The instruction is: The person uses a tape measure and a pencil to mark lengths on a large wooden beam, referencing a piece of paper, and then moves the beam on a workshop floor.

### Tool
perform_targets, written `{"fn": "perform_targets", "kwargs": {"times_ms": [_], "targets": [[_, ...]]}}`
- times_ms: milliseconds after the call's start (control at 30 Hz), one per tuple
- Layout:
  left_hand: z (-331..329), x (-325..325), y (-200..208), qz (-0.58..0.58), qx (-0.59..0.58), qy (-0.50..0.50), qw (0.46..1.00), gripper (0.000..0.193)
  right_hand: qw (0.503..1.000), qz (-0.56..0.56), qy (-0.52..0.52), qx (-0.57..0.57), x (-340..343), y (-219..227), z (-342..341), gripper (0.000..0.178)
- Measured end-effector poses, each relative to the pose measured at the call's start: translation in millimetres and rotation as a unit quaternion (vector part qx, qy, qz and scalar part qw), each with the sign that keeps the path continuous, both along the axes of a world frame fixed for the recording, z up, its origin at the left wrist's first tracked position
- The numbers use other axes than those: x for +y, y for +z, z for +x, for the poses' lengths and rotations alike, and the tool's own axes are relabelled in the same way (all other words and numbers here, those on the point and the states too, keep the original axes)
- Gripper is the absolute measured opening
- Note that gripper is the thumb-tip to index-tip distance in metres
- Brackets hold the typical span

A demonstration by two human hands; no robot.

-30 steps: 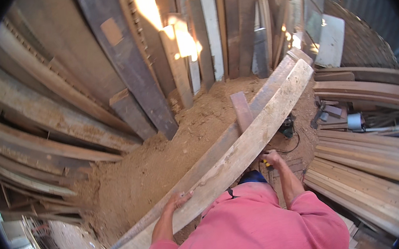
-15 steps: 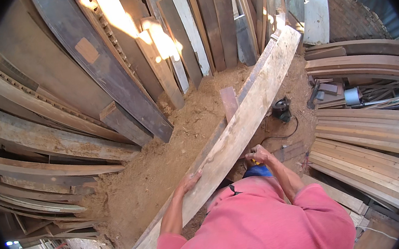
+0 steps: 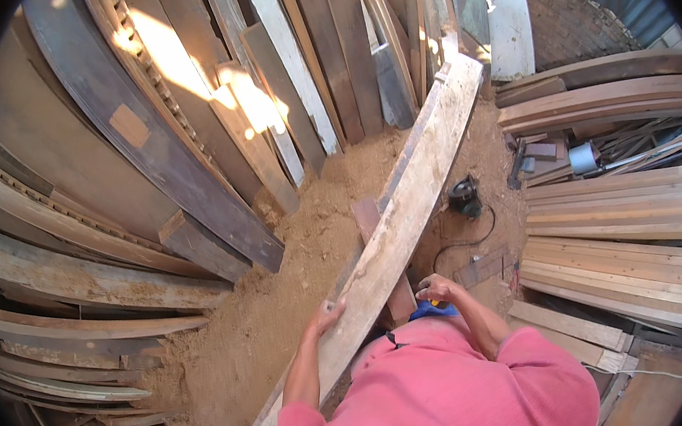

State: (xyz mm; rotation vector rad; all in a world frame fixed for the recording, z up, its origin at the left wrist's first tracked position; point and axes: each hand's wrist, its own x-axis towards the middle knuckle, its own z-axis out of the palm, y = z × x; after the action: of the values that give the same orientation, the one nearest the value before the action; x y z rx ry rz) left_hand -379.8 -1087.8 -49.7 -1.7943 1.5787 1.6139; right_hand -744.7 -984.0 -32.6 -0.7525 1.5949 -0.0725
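Note:
A long, pale, weathered plank [image 3: 408, 223] runs slantwise from near my left side to the far right. My left hand [image 3: 328, 317] grips its left edge, fingers closed over the rim. Close to my waist, right of the plank, my right hand [image 3: 438, 287] is closed; what it holds, if anything, I cannot make out. A small yellow patch shows just below it, against blue cloth. A darker board [image 3: 406, 161] shows along the plank's left edge. Beneath the plank crosses a reddish wood block [image 3: 366, 215], its middle hidden; reddish wood [image 3: 401, 300] also shows on the near side.
A dark corded power tool [image 3: 464, 197] sits on the sawdust-covered ground [image 3: 240, 354] right of the plank. Many boards [image 3: 145, 141] lean at the left and back. Stacked timber [image 3: 615, 207] lies at the right, near a pale blue cylinder [image 3: 584, 158].
The whole view has shifted a little. The reddish block shows less beyond the plank, and reddish wood now shows more on the near side. My left hand stays on the plank's edge.

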Motion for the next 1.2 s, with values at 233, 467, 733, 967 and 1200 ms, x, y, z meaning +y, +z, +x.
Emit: {"fn": "perform_targets", "kwargs": {"times_ms": [233, 467, 733, 967, 1200], "targets": [[168.7, 62.7, 13.7, 0.136, -0.084, 0.027, 0.987, 0.064, 0.962, -0.113, -0.244, -0.052, -67.3, 7.9, 0.2, 0.043], [136.7, 86.7, 118.8, 0.227, 0.042, 0.229, 0.946, 0.092, 0.924, -0.076, -0.367, -0.076, -75.9, -30.5, 9.6, 0.036], [113.8, 66.6, 60.8, 0.108, -0.005, 0.054, 0.993, 0.075, 0.872, -0.129, -0.468, -0.062, -110.6, -0.4, -14.1, 0.03], [89.4, 54.3, -30.4, 0.072, 0.067, 0.035, 0.995, 0.096, 0.916, -0.171, -0.364, 0.004, -111.7, -5.4, -53.2, 0.031], [106.9, 58.6, 48.5, 0.005, 0.091, -0.023, 0.996, 0.088, 0.947, -0.111, -0.293, -0.066, -37.9, 1.2, -33.4, 0.037]]}}
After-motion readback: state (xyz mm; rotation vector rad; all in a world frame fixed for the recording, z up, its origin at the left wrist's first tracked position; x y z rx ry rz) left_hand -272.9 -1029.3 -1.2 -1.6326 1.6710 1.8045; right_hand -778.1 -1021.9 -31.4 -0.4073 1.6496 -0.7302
